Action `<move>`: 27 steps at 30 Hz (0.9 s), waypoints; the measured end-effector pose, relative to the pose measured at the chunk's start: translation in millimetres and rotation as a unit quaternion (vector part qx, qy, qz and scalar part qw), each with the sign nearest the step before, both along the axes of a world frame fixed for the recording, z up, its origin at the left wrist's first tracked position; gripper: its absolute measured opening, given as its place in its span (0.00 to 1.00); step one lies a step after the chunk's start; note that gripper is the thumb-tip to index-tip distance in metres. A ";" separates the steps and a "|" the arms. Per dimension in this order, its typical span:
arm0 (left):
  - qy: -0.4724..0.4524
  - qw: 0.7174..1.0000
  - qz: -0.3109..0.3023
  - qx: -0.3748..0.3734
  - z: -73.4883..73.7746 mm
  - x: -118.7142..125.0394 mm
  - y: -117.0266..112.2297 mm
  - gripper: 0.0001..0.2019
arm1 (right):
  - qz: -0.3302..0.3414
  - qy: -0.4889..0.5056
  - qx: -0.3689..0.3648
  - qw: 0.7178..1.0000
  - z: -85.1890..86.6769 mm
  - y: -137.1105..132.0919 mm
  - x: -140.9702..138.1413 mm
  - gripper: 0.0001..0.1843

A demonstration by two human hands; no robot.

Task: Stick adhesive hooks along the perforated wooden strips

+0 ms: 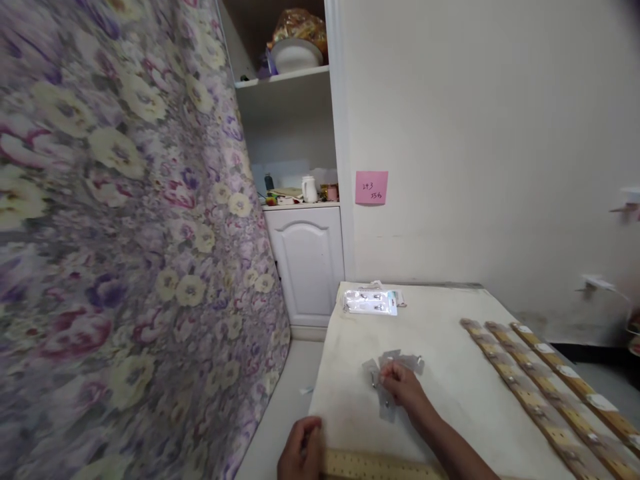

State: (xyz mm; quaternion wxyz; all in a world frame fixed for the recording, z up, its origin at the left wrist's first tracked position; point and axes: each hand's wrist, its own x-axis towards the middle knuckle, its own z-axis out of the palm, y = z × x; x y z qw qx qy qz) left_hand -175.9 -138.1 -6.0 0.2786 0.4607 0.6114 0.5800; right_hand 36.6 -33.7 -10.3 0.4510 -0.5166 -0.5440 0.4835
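Observation:
My right hand [403, 385] is over the middle of the white table, thumb and fingertips pinched on one of several small clear plastic packets [387, 408]. Tiny shiny metal pieces show in the packets, too small to name. At the table's front left edge, my left hand [300, 450] is curled at the end of a pale yellow perforated strip [370, 463]. Its fingers seem to close on that end, though the exact contact is hidden. The strip lies along the near edge, partly behind my right forearm.
Three long wooden strips [530, 383] with packets along them lie on the right side of the table [450, 413]. A clear blister pack [370, 302] rests at the far left corner. A floral curtain [150, 253] hangs at left, beside a white cupboard [313, 260].

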 end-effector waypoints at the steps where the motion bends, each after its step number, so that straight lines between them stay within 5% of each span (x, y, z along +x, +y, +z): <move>1: -0.005 1.000 -0.004 0.000 3.4 2.0 -0.9 0.12 | 0.018 0.024 -0.022 0.999 1.3 -6.4 -2.2 0.07; 7: -0.025 0.997 -0.065 -0.035 15.3 8.5 -5.5 0.13 | 0.137 0.116 -0.098 0.979 5.4 -39.5 -20.6 0.07; 10: -0.071 0.993 -0.081 -0.045 12.8 9.8 -7.0 0.14 | 0.151 0.096 -0.074 0.981 9.5 -49.5 -32.1 0.05; 13: -0.161 0.979 -0.115 -0.056 6.4 11.1 -7.3 0.14 | 0.111 -0.011 0.085 0.990 18.1 -60.6 -38.3 0.01; 16: -0.233 0.956 -0.159 -0.080 -0.6 11.0 -6.1 0.17 | 0.114 -0.112 0.261 0.952 22.8 -70.7 -38.7 0.06; 18: -0.260 0.942 -0.188 -0.092 -4.4 9.9 -5.0 0.17 | 0.138 -0.145 0.307 0.930 20.8 -74.3 -38.1 0.10; 23: -0.284 0.929 -0.216 -0.098 -7.6 7.7 -4.6 0.14 | 0.136 -0.125 0.327 0.927 12.4 -77.0 -39.9 0.11; 27: -0.322 0.916 -0.217 -0.099 -5.0 7.9 -5.1 0.14 | 0.088 -0.053 0.245 0.964 10.7 -82.1 -45.8 0.12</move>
